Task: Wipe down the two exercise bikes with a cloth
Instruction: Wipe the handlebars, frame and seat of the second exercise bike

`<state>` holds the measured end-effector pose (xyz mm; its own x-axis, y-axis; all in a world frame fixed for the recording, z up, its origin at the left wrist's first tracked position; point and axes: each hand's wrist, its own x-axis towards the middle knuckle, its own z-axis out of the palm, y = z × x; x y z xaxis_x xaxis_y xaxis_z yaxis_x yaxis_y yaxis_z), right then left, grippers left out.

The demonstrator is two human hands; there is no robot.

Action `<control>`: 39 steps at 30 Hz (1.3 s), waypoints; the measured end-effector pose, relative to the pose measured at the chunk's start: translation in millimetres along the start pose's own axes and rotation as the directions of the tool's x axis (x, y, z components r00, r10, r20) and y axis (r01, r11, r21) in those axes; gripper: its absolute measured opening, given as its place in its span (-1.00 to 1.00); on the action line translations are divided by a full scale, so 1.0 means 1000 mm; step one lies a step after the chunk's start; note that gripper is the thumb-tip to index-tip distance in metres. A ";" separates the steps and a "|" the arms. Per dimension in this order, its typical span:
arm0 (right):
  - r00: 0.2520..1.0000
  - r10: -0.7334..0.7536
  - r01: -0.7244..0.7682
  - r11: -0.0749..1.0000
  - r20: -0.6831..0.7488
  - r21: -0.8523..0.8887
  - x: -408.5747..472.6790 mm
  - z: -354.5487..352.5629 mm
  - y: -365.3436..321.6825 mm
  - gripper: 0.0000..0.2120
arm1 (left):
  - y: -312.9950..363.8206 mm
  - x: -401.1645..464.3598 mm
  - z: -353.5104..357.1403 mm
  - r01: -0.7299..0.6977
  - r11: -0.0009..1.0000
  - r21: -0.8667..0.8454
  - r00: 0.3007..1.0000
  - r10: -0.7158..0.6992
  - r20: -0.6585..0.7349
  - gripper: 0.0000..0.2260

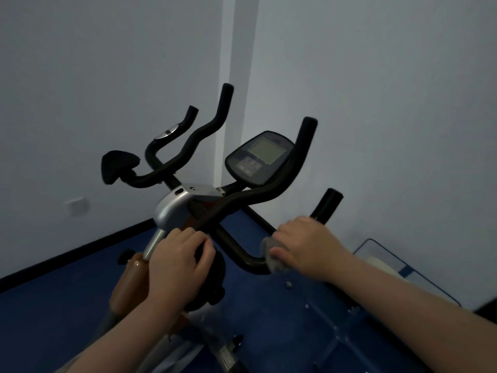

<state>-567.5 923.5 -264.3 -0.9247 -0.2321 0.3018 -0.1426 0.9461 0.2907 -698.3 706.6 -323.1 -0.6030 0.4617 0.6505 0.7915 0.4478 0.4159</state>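
An exercise bike stands right in front of me, with black curved handlebars (269, 192), a silver clamp housing (183, 203) and a display console (259, 158). My right hand (306, 246) grips a grey cloth (271, 254) wrapped around the right handlebar's lower bend, below its black end grip (326, 204). My left hand (178, 261) curls around the handlebar's centre, just below the silver housing, beside the steel stem (152, 244). The bike's orange-brown frame (129, 286) runs down under my left wrist. No second bike can be made out.
The bike stands in a corner of pale walls with a black skirting and blue floor (53, 305). A wall socket (78, 205) sits low on the left. A blue-edged clear box (390, 265) lies at right, and a blue metal frame (330, 319) crosses the floor.
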 end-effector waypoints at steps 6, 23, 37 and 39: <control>0.853 0.406 -0.375 0.914 -0.328 0.155 -0.013 0.024 0.001 -0.69 | -0.001 0.000 0.002 0.002 1.000 0.000 1.000 -0.002 -0.017 -0.75; 0.822 0.374 -0.328 0.927 -0.429 0.179 -0.008 0.057 -0.055 -0.69 | -0.004 -0.001 0.001 0.012 1.000 0.004 1.000 -0.012 0.003 -0.77; 0.790 0.360 -0.298 0.933 -0.497 0.202 -0.011 0.059 -0.043 -0.76 | -0.003 -0.001 0.001 0.034 0.999 0.012 0.999 -0.034 0.021 -0.75; 0.909 0.079 -0.066 0.997 -0.410 0.045 -0.017 0.046 -0.014 -0.71 | -0.003 -0.002 0.001 0.038 0.999 0.018 0.999 -0.038 0.021 -0.76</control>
<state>-565.6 925.0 -315.2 -0.7066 -0.2290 0.6696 -0.0968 0.9686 0.2291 -699.5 705.1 -326.1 -0.6349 0.4604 0.6204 0.7661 0.4788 0.4287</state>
